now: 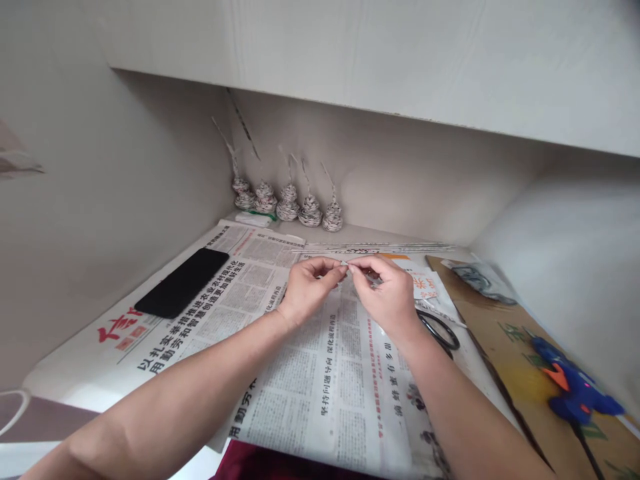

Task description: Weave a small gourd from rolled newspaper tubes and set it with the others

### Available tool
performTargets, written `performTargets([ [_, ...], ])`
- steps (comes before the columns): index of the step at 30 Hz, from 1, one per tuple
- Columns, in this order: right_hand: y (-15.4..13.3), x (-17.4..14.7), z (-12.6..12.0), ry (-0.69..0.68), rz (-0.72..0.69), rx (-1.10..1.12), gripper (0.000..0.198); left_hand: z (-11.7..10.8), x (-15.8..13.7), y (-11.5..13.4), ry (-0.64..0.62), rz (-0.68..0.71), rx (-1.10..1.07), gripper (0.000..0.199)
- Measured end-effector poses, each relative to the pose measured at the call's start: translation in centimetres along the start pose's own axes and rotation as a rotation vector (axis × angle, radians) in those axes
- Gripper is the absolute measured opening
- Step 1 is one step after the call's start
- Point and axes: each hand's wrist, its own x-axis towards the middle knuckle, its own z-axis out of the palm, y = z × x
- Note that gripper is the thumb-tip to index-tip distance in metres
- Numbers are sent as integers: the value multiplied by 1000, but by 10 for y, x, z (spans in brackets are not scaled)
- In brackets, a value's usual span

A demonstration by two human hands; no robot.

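My left hand (313, 285) and my right hand (383, 290) meet above the newspaper (305, 373), thumbs and forefingers pinched together. Between the fingertips shows a small whitish scrap (344, 263); most of it is hidden by the fingers, and its exact kind is unclear. Beside my right wrist are the black looped handles of what look like scissors (443, 332), partly covered by the arm. Behind the hands lie several thin rolled paper sticks (370, 248).
Several gourd-shaped woven paper pieces (310, 212) stand along the back wall. A black phone-like slab (183, 283) lies on the newspaper at left. At right, a cardboard sheet (495, 340) bears a plastic bag (483, 281) and a blue fuzzy toy (575, 383). A white panel (350, 53) overhangs the table.
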Motion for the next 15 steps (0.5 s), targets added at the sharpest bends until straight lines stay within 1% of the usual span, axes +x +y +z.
performTargets([
  [3,0,0,0,-3,-34,-21,12,-1,1,1,-2,-5,-6,24],
  [10,0,-1,0,-1,-217,-92,20,-1,0,6,-1,-61,-49,20],
  [15,3,-2,1,-28,-247,-88,25,-2,0,10,-14,-84,-89,18],
])
